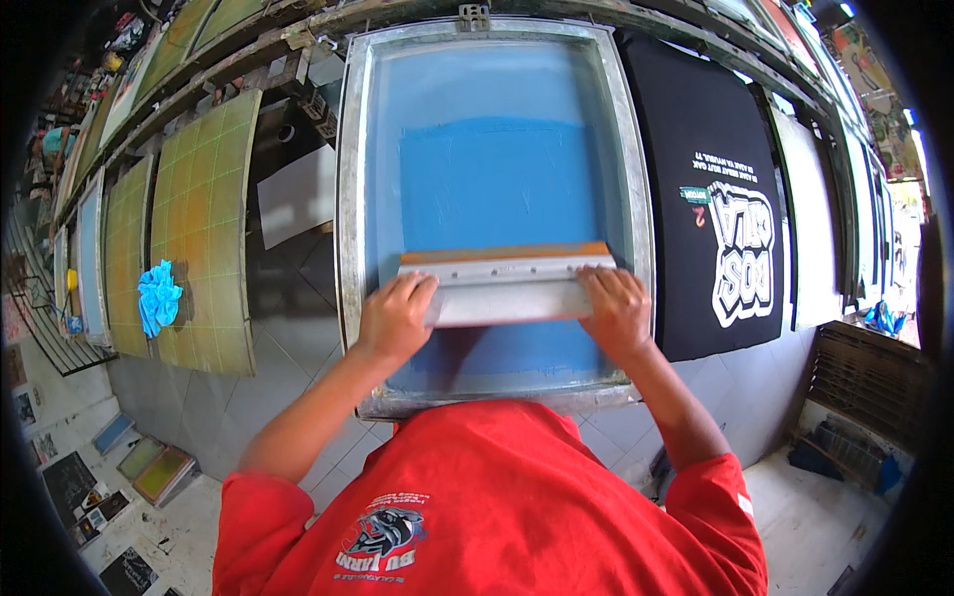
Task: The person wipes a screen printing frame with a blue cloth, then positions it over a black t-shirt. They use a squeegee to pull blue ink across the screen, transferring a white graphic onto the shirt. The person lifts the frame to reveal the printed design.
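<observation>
Both my hands grip a wide squeegee (507, 301) with a grey metal holder and an orange-brown blade edge on its far side. My left hand (397, 316) is wrapped round its left end, and my right hand (616, 310) holds the right end. The squeegee lies crosswise over the lower part of a blue printing screen (497, 184), held in a pale, worn metal frame (350, 199). A deeper blue rectangle fills the middle of the mesh, with lighter blue around it. Whether the blade touches the mesh is hidden from me.
To the right a black T-shirt (686, 149) with a white print lies on a board. Yellowish gridded boards (204, 228) stand to the left, with a crumpled light-blue cloth (159, 298) on one. A metal rail (397, 18) runs behind the screen. Small frames (164, 472) rest on the floor at lower left.
</observation>
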`<state>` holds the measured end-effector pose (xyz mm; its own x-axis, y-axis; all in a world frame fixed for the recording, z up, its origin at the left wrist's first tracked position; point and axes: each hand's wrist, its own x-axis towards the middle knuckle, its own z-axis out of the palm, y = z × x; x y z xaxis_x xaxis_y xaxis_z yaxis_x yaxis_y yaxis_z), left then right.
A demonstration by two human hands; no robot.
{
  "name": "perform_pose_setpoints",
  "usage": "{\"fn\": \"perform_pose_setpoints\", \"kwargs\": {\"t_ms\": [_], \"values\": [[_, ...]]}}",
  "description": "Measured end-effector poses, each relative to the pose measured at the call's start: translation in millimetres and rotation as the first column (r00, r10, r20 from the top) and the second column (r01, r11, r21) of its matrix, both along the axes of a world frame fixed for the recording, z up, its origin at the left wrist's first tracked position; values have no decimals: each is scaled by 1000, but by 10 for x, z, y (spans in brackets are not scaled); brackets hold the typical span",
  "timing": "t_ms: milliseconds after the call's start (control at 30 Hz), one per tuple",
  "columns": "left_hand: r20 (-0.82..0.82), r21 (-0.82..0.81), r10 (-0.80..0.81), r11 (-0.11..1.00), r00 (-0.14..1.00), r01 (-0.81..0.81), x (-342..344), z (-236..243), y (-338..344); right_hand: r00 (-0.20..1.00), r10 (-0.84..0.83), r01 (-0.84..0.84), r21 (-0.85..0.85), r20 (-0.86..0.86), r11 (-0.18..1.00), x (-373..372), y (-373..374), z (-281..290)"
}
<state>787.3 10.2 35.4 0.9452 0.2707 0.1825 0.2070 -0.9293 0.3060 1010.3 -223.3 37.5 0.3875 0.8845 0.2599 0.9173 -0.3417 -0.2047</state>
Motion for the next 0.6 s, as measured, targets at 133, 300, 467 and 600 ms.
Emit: {"fn": "perform_pose_setpoints", "kwargs": {"t_ms": [133,300,467,600], "values": [[-85,1,66,998,994,-67,513,-93,513,999,2,-5,46,54,999,558,502,-140],[-92,-24,98,995,991,-100,1221,21,1186,999,6,-4,-46,48,999,1286,1187,-32],[-216,-196,0,980,976,-43,1549,647,1530,1000,20,-16,-244,13,970,1549,1537,637],[-150,-244,49,966,987,-85,1022,852,1112,1000,-9,0,-297,-28,955,1112,1073,877]]}}
